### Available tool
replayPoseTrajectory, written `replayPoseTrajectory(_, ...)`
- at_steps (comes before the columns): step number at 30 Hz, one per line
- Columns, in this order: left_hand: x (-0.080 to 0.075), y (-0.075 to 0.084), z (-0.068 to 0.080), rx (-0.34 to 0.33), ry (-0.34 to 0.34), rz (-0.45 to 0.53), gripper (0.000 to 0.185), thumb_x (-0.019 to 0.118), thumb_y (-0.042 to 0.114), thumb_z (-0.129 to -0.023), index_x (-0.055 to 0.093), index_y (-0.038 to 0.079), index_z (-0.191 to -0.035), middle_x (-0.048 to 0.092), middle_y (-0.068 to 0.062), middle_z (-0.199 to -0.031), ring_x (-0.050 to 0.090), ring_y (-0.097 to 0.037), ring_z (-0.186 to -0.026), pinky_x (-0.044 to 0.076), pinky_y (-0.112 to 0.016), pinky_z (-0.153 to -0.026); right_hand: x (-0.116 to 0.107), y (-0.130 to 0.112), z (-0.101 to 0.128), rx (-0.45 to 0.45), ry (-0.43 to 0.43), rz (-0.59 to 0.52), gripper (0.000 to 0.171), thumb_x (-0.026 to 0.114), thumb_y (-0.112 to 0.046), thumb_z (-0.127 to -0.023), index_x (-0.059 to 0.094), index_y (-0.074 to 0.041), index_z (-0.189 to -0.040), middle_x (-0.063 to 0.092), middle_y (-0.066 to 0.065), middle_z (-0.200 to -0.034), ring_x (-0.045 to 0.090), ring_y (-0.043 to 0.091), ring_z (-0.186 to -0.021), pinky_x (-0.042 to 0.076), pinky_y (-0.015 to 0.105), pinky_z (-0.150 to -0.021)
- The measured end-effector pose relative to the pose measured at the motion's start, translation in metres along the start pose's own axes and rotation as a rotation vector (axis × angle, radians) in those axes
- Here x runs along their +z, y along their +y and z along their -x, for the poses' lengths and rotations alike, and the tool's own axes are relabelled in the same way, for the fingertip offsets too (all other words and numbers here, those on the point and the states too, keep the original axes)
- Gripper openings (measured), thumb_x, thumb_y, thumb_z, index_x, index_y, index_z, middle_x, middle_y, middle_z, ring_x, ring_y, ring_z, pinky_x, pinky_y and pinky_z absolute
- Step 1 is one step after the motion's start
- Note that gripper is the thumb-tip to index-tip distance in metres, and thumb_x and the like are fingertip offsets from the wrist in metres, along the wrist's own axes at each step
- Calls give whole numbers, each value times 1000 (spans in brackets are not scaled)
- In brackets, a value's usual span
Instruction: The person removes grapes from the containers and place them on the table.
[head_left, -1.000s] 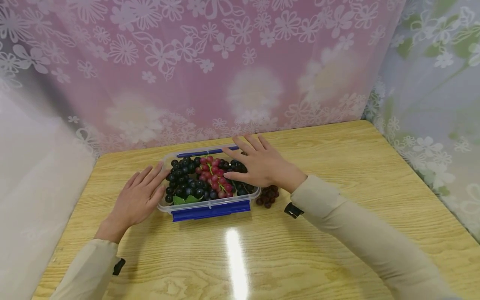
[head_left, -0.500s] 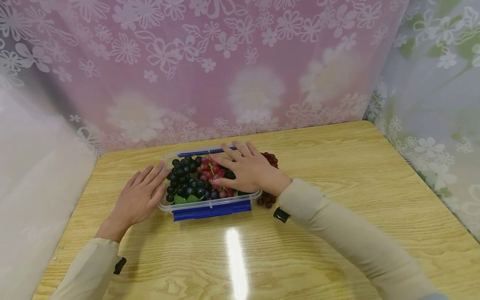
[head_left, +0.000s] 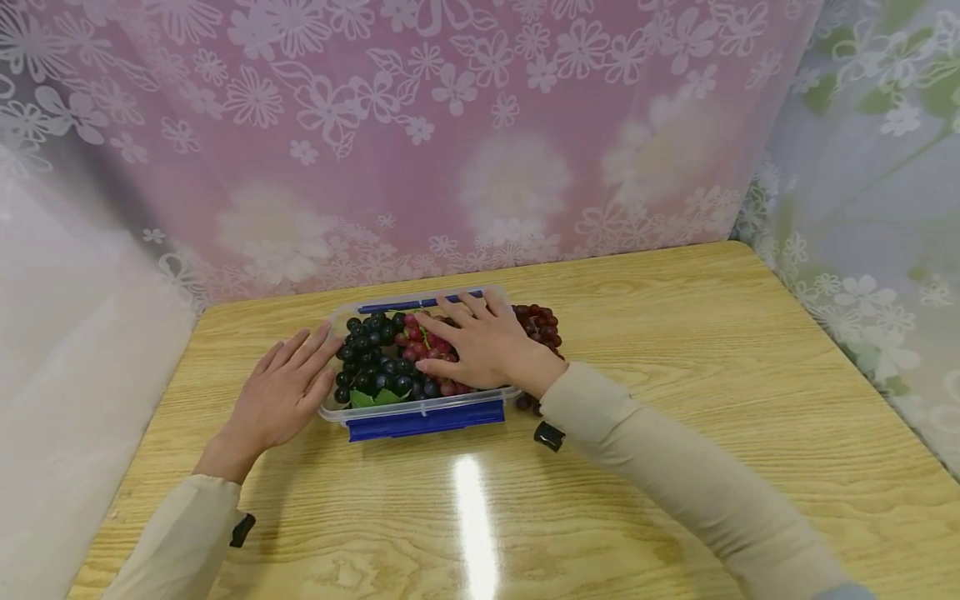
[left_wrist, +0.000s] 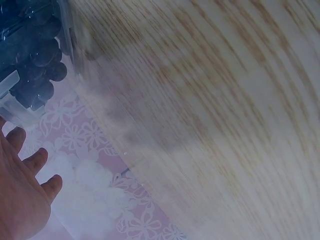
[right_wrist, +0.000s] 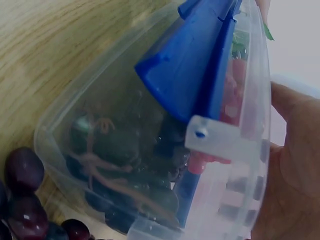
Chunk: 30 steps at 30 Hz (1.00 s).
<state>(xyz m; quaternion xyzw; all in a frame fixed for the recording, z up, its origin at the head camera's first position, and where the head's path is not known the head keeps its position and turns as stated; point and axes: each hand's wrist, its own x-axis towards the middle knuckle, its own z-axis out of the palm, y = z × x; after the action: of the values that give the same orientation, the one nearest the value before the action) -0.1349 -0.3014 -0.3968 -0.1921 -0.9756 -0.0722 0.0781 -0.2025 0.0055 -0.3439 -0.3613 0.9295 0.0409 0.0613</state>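
A clear plastic food container [head_left: 335, 412] with blue latch flaps [head_left: 427, 421] stands on the table, filled with grapes. Black grapes [head_left: 369, 343] lie in its left part, red grapes [head_left: 414, 346] in the middle, and a green leaf [head_left: 377, 398] at the front. My left hand [head_left: 277, 396] lies along the left rim, fingers straight, fingertips at the edge. Over the right half spreads my right hand [head_left: 483, 348], palm down, covering the grapes beneath; whether it presses on them I cannot tell. The right wrist view shows dark grapes [right_wrist: 135, 195] through the container's wall.
Outside the container on the right, a bunch of dark red grapes [head_left: 543, 323] lies on the wooden table [head_left: 675, 350], close to the wall. A pink flowered cloth [head_left: 420, 208] hangs behind the table, and a pale one [head_left: 885, 250] at the right.
My right hand has moved left over the container, from its right side toward the red grapes, uncovering more of the bunch outside. The left hand stays in place.
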Motion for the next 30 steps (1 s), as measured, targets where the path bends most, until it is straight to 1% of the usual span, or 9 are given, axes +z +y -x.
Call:
replayPoseTrajectory(3,0,0,0,-9,4,9,53,35,39,-104,35,13,-150,22,-5,-157,22,-33,-140,14,-53,-112,2,-2,-1,2,6,2,75,17,-74,-90,6,-38,-154,11,0,-159,7,29,-144,3,55,-113)
replayPoseTrajectory(6,0,1,1,-14,3,18,52,35,39,-104,35,14,-150,21,-5,-157,22,-33,-141,14,-53,-112,2,-5,0,0,20,8,73,20,-72,-91,10,-36,-154,22,1,-157,15,30,-143,4,55,-113)
replayPoseTrajectory(9,0,1,1,-11,5,21,52,36,37,-104,34,14,-150,21,-5,-157,22,-33,-140,14,-54,-112,3,-8,0,1,32,25,72,21,-71,-92,15,-35,-154,29,2,-153,22,31,-140,5,54,-113)
replayPoseTrajectory(14,-1,2,1,-18,3,20,52,38,36,-103,34,14,-151,21,-4,-157,21,-32,-141,14,-53,-112,4,-13,-1,12,35,45,70,22,-70,-93,21,-33,-153,34,0,-151,23,29,-140,4,54,-114)
replayPoseTrajectory(19,0,1,0,-23,0,17,52,36,38,-104,33,15,-151,21,-4,-157,21,-32,-141,14,-54,-112,6,-18,-1,34,37,59,69,24,-68,-94,26,-33,-152,39,1,-147,24,30,-140,4,55,-113)
replayPoseTrajectory(23,0,2,0,-20,7,20,52,36,38,-104,33,16,-151,21,-4,-157,21,-32,-141,14,-54,-112,7,-23,-2,58,19,7,67,30,-65,-95,27,-30,-152,43,2,-145,23,32,-140,0,55,-113)
replayPoseTrajectory(25,0,1,0,-18,8,21,52,37,37,-104,32,17,-152,20,-4,-157,21,-32,-141,14,-54,-112,7,-25,-3,67,24,-17,66,35,-62,-96,29,-28,-152,46,2,-143,24,32,-139,0,54,-113)
replayPoseTrajectory(27,0,1,0,-17,9,19,52,37,37,-104,31,18,-152,20,-4,-157,21,-33,-141,14,-55,-111,8,-28,-3,72,42,-24,66,39,-60,-95,33,-25,-151,48,2,-141,27,32,-138,0,55,-113)
replayPoseTrajectory(30,0,0,1,-18,7,16,52,37,37,-104,30,18,-152,20,-4,-157,21,-33,-141,15,-55,-111,8,-31,-5,78,102,-20,64,48,-57,-93,41,-23,-147,52,3,-136,33,31,-134,2,56,-113)
